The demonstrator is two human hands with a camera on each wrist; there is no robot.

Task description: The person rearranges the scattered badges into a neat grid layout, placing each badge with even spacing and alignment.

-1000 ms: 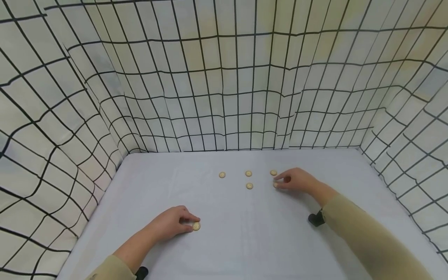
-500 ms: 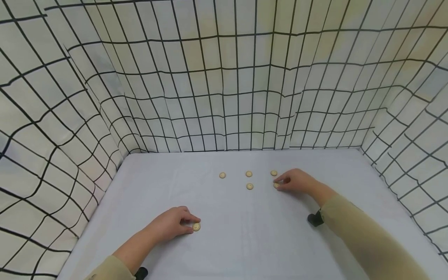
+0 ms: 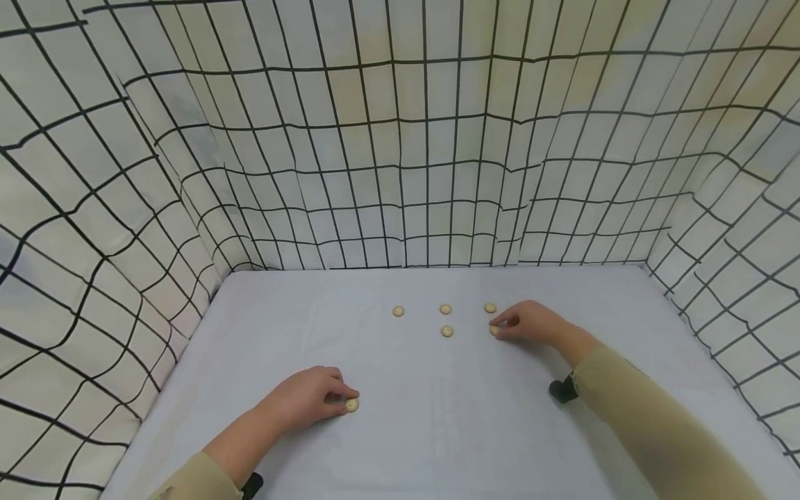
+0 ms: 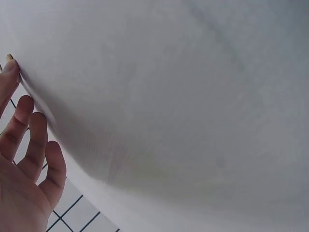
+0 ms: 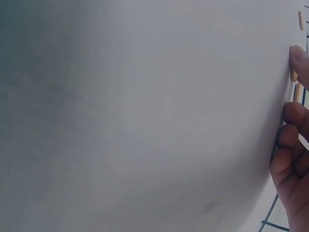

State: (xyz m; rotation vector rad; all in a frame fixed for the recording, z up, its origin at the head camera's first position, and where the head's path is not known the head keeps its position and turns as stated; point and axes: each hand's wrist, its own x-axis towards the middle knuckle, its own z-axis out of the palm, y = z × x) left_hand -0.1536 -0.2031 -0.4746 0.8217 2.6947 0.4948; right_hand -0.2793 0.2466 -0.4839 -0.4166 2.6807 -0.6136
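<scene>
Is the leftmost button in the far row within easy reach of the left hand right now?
Probably yes. Bare table lies between the left hand and the leftmost button, though its fingertips rest on the near button.

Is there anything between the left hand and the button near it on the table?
Nothing visible. The left hand already has its fingertips on the near button, with only bare white table around them.
</scene>
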